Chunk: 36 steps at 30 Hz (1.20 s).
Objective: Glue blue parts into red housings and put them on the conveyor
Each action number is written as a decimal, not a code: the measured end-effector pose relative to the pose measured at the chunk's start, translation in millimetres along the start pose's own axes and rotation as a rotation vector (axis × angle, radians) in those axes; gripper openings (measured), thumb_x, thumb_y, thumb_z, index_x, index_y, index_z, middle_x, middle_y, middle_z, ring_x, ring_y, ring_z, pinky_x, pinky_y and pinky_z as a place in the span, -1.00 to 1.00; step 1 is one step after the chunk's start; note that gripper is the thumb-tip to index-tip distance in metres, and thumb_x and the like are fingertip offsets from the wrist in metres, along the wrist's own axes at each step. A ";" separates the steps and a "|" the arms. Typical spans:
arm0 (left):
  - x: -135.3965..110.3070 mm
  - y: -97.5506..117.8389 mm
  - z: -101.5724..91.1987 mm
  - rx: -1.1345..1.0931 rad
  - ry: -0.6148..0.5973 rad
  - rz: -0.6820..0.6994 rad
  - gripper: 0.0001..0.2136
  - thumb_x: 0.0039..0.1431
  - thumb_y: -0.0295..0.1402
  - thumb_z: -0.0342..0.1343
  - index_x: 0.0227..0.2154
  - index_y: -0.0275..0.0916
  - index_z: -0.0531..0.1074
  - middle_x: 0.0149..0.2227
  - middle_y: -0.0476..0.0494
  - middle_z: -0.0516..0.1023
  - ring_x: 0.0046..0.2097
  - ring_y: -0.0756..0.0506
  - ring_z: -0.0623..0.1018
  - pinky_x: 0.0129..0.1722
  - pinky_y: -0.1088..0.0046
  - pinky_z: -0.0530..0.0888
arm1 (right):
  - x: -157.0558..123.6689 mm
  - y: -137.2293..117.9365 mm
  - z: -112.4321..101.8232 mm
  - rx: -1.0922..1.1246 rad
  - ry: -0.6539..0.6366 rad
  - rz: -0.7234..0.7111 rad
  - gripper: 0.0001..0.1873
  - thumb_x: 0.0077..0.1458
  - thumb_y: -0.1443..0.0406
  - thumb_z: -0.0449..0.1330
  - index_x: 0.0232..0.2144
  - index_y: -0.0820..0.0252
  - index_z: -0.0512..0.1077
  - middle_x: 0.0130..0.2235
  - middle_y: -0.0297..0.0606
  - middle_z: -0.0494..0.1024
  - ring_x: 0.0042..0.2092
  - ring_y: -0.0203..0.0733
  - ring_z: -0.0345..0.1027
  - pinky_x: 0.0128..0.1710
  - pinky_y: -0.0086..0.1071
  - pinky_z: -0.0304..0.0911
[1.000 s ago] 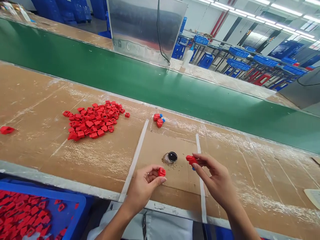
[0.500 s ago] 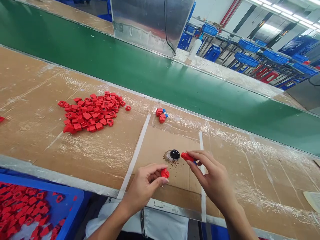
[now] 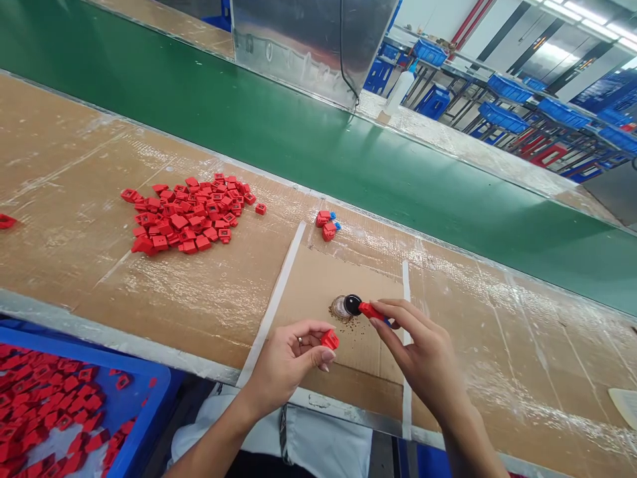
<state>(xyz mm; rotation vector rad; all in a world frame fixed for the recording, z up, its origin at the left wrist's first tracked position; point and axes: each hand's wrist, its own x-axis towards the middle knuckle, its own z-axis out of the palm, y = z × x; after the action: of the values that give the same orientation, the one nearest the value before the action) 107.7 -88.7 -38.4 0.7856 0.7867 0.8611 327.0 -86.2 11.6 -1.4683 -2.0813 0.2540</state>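
While two red-and-blue pieces (image 3: 328, 231) lie beyond one black-topped pot (image 3: 353, 304), the left hand (image 3: 286, 358) pinches one red block (image 3: 330, 339) on the pot's near side. Rightward, the right hand (image 3: 423, 342), narrowly closed, holds one red piece (image 3: 369, 310) at the pot's rim.

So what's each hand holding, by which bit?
Left hand: small red block, by its sides. Right hand: red and blue piece, by the end away from the black-topped pot.
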 end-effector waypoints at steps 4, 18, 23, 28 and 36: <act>-0.4 1.1 0.5 0.009 -0.011 0.012 -0.75 0.08 -0.35 0.32 -0.17 -0.28 0.55 -0.39 -0.02 0.54 -0.38 0.05 0.48 -0.37 0.56 0.51 | -0.3 0.3 -0.3 0.004 -0.009 0.005 -0.83 0.28 0.33 0.18 -0.08 0.11 0.45 -0.11 -0.27 0.56 -0.15 -0.24 0.45 -0.16 -0.39 0.36; -2.4 0.4 0.3 -0.007 -0.027 0.040 -0.78 0.11 -0.34 0.30 -0.17 -0.25 0.53 -0.37 -0.02 0.51 -0.36 0.04 0.47 -0.35 0.53 0.52 | 0.9 -6.8 -0.3 -0.035 -0.018 -0.013 -0.84 0.28 0.34 0.18 -0.09 0.11 0.46 -0.11 -0.28 0.56 -0.12 -0.25 0.46 -0.16 -0.41 0.35; -2.3 -0.4 0.4 -0.003 -0.030 0.027 -0.80 0.12 -0.36 0.29 -0.18 -0.24 0.53 -0.36 -0.01 0.51 -0.34 0.04 0.46 -0.35 0.55 0.51 | -1.9 -7.3 -0.1 -0.068 -0.008 -0.026 -0.83 0.29 0.34 0.17 -0.08 0.11 0.46 -0.10 -0.28 0.57 -0.12 -0.23 0.46 -0.16 -0.39 0.36; -2.3 1.2 0.3 0.022 -0.026 0.019 -0.78 0.13 -0.33 0.29 -0.16 -0.25 0.51 -0.34 -0.03 0.50 -0.32 0.02 0.46 -0.33 0.51 0.52 | -3.1 -9.5 1.3 -0.101 0.015 -0.037 -0.83 0.28 0.35 0.18 -0.08 0.09 0.47 -0.11 -0.27 0.57 -0.11 -0.20 0.48 -0.13 -0.35 0.37; -4.4 2.6 0.5 0.035 -0.029 0.010 -0.77 0.14 -0.32 0.28 -0.15 -0.25 0.51 -0.33 -0.04 0.49 -0.30 0.01 0.46 -0.33 0.52 0.51 | -4.3 -8.4 4.7 -0.081 0.017 -0.003 -0.80 0.28 0.36 0.17 -0.07 0.07 0.47 -0.09 -0.26 0.57 -0.10 -0.16 0.47 -0.14 -0.31 0.39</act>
<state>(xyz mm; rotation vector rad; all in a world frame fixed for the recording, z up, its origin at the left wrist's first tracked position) 105.3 -91.6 -34.8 0.8317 0.7745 0.8453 318.7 -92.5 10.2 -1.5087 -2.1019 0.1573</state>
